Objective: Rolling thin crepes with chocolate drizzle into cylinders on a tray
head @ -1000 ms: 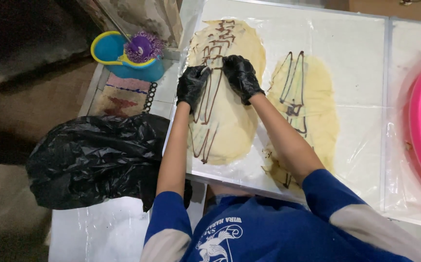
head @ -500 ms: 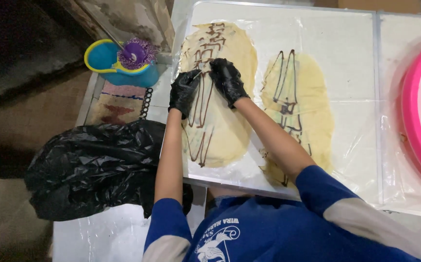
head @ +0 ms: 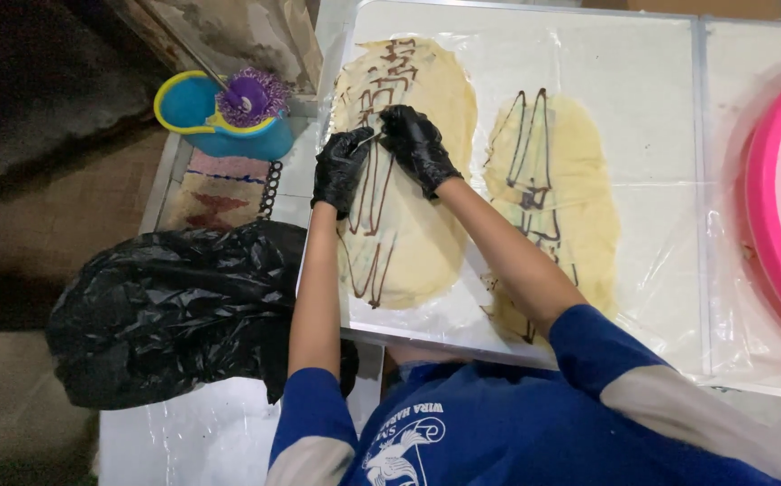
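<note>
White tabletop [head: 624, 81] under clear plastic film fills the right and far part of the view, with dim brown floor [head: 58, 225] off to the left. Starting far left, a crumpled black plastic bag [head: 175, 310] bulges at the near left, just beside the table's edge. Beyond it sits a blue bucket with a yellow rim [head: 201, 121], a purple mop head [head: 248, 94] resting in it, and a patterned mat [head: 219, 184] lies between bucket and bag. Moving right, a pale oval sheet of dough [head: 413, 243] stretches from far to near, streaked with dark brown sauce lines. Both black-gloved hands meet over its far half: the left hand [head: 341, 166] is curled, fingers bent and pinched toward the right one, and the right hand [head: 417, 144] is closed in a fist, knuckles up. Between them runs a thin pale stick-like thing [head: 368, 138], too small to name, and both hands seem to pinch it just above the dough. Bare forearms lead back to blue sleeves at the near edge. Further right lies a second dough sheet [head: 579, 189], also lined with brown, well apart from the hands. At the far right, a big pink round rim [head: 764, 216] cuts the frame.
</note>
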